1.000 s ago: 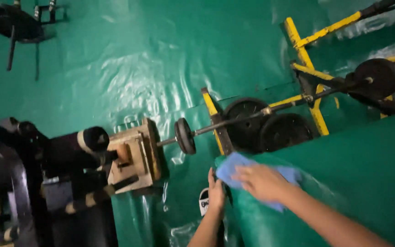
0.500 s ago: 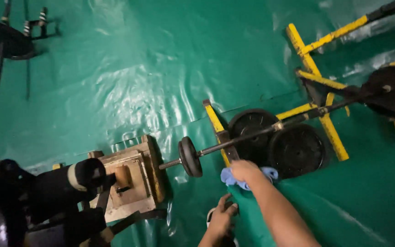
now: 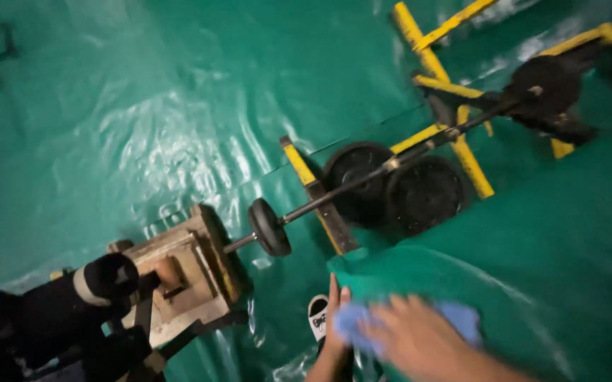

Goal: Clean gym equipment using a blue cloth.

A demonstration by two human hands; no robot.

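My right hand (image 3: pixel 419 343) presses a blue cloth (image 3: pixel 461 316) flat on the top of a green padded surface (image 3: pixel 532 283) near its corner; the hand is blurred by motion. At the left edge of that surface my left hand (image 3: pixel 335 322) rests flat against the green side, fingers pointing up and holding nothing. Below the left hand, a black and white sandal (image 3: pixel 317 317) shows on the floor.
A barbell (image 3: pixel 362 180) with black plates lies across a yellow rack (image 3: pixel 454 141) beyond the padded surface. A wooden block (image 3: pixel 185 272) and a black padded roller (image 3: pixel 100 279) stand at lower left. Glossy green matting (image 3: pixel 178 106) covers the floor.
My right hand has slid the blue cloth back from the corner toward me along the green surface. My left hand has shifted up onto the surface's edge. The view has tilted.
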